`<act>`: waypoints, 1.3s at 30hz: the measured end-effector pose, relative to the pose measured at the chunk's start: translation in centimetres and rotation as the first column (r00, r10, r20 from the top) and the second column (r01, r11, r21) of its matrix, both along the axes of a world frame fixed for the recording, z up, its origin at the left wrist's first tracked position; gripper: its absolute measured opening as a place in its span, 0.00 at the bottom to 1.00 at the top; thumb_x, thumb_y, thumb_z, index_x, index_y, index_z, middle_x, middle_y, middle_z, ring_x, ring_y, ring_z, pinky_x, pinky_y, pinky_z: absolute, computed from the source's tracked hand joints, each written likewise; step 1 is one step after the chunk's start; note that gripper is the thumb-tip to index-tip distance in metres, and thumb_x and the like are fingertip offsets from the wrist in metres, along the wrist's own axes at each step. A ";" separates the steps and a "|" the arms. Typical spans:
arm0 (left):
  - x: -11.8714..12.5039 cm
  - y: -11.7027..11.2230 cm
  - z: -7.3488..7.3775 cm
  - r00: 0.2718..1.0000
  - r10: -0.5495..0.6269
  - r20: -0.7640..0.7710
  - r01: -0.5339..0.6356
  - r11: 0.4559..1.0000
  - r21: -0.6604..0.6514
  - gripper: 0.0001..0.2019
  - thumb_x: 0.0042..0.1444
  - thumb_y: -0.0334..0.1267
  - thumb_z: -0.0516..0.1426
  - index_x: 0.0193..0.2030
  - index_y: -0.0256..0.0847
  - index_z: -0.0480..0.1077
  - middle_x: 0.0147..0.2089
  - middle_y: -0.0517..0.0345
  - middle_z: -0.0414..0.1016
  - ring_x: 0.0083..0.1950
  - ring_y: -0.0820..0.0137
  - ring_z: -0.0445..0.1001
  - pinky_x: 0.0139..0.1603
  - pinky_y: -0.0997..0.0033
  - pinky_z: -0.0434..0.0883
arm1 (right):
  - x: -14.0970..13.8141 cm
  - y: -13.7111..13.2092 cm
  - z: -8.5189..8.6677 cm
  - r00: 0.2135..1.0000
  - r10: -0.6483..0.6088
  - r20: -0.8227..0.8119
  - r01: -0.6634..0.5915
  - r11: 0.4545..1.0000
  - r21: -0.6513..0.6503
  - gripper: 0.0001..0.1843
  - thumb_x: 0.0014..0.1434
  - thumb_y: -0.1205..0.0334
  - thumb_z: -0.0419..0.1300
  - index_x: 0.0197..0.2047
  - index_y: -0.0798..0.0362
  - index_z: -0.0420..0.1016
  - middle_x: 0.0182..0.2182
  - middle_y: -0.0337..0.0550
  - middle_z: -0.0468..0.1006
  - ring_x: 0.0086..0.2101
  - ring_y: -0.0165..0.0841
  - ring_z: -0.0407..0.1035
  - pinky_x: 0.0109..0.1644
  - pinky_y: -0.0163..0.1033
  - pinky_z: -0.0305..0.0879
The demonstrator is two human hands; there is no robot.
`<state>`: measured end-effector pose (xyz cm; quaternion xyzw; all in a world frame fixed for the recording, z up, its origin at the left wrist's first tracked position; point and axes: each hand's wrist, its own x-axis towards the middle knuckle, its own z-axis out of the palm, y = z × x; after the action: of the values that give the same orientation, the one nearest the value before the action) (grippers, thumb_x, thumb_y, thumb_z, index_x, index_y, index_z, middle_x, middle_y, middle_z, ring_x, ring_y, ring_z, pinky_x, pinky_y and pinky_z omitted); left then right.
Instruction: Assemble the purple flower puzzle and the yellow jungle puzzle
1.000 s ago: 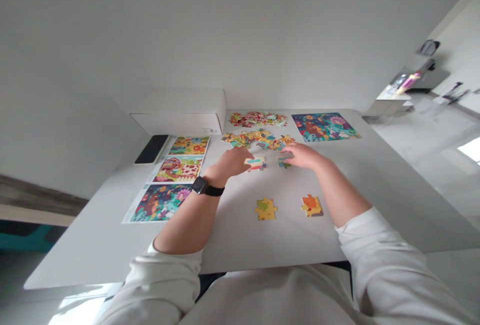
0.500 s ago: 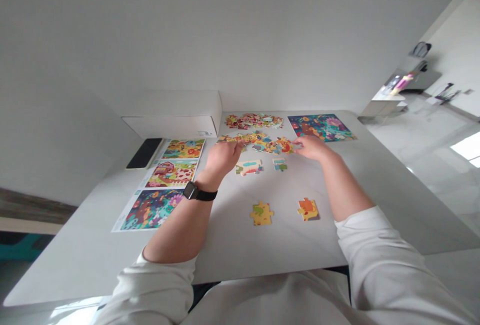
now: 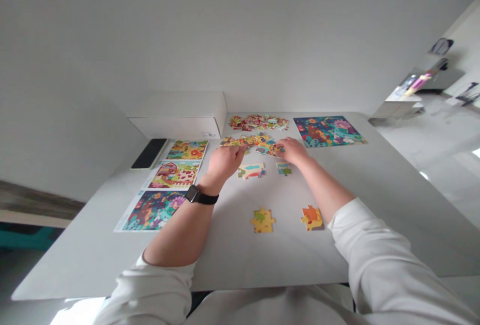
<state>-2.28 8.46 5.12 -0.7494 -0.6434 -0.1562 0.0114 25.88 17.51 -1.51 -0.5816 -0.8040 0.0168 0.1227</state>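
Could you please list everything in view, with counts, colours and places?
Table: one, pale grey, centre.
Box: one, white, back left.
Prints: three, multicoloured, left column.
Phone: one, black, left of top print.
Dark picture: one, mainly blue, back right.
Red pile: uncounted pieces, mixed reds, back middle.
Yellow pile: uncounted pieces, mixed yellows, before red pile.
Pale section: one, cream and teal, before yellow pile.
Small section: one, teal and green, right of pale section.
Yellow piece: one, yellow-green, front middle.
Orange piece: one, orange-yellow, right of yellow piece.
Wall: pale grey, behind table.
Background right: cluttered, blurred.
Watch: one, black, left wrist.
Shirt: one, white, bottom.
Left hand: one, bare, at yellow pile.
Right hand: one, bare, at yellow pile's right.
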 end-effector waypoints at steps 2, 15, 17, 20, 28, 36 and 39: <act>0.0 0.1 -0.2 1.000 0.002 -0.009 -0.002 1.000 -0.001 0.31 0.78 0.52 0.45 0.33 0.41 0.81 0.35 0.42 0.84 0.38 0.58 0.80 0.35 0.64 0.61 | 0.1 0.0 -0.1 0.996 -0.090 -0.015 0.090 0.995 0.048 0.15 0.68 0.55 0.68 0.56 0.49 0.85 0.51 0.56 0.85 0.50 0.47 0.81 0.54 0.46 0.77; 0.0 0.1 -0.4 1.000 -0.006 0.022 0.005 0.999 0.034 0.29 0.77 0.52 0.47 0.31 0.42 0.80 0.34 0.44 0.83 0.36 0.60 0.78 0.33 0.64 0.57 | -0.3 -1.5 2.4 0.994 -0.039 0.099 0.055 0.983 -0.174 0.30 0.62 0.55 0.75 0.65 0.46 0.79 0.57 0.53 0.85 0.57 0.50 0.79 0.59 0.47 0.74; 0.0 0.1 -0.4 1.000 -0.008 0.030 0.007 0.999 0.041 0.29 0.77 0.52 0.48 0.31 0.41 0.80 0.33 0.44 0.83 0.35 0.60 0.77 0.33 0.64 0.56 | -0.5 -1.8 2.6 0.991 -0.046 0.123 0.067 0.983 -0.172 0.30 0.63 0.55 0.74 0.66 0.46 0.78 0.58 0.53 0.85 0.57 0.49 0.79 0.60 0.47 0.74; 0.1 0.1 -0.3 0.999 -0.012 0.034 0.011 0.999 0.050 0.29 0.77 0.51 0.48 0.30 0.42 0.79 0.33 0.44 0.83 0.35 0.60 0.77 0.33 0.63 0.54 | -0.7 -2.2 3.0 0.989 -0.046 0.138 0.071 0.981 -0.183 0.28 0.64 0.56 0.73 0.66 0.47 0.78 0.58 0.52 0.85 0.56 0.48 0.79 0.59 0.46 0.73; 0.1 -0.1 -0.3 0.998 -0.029 0.062 0.026 0.999 0.044 0.26 0.76 0.49 0.50 0.30 0.42 0.79 0.33 0.46 0.83 0.34 0.62 0.75 0.33 0.64 0.53 | 0.3 -2.5 4.5 0.990 0.016 0.141 0.017 0.974 -0.228 0.28 0.61 0.58 0.72 0.64 0.48 0.79 0.56 0.51 0.86 0.52 0.46 0.81 0.51 0.43 0.73; 0.2 -0.1 -0.3 0.995 -0.071 0.071 0.068 0.997 0.039 0.24 0.75 0.49 0.51 0.30 0.42 0.78 0.33 0.47 0.82 0.34 0.62 0.75 0.34 0.63 0.55 | 3.3 -2.1 5.9 0.992 0.067 0.108 -0.029 0.947 -0.321 0.27 0.57 0.59 0.75 0.60 0.48 0.81 0.55 0.48 0.88 0.51 0.46 0.83 0.50 0.41 0.74; 0.2 -0.1 -0.4 0.995 -0.073 0.066 0.072 0.997 0.027 0.24 0.75 0.48 0.52 0.30 0.43 0.78 0.33 0.48 0.82 0.35 0.61 0.75 0.34 0.63 0.56 | 4.3 -1.9 5.6 0.996 0.039 0.077 -0.014 0.953 -0.302 0.28 0.57 0.59 0.76 0.61 0.47 0.82 0.55 0.48 0.88 0.52 0.47 0.83 0.51 0.42 0.75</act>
<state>-2.03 8.40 4.71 -0.7665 -0.6137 -0.1893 -0.0066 30.15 15.64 4.10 -0.5829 -0.8041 0.1167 -0.0005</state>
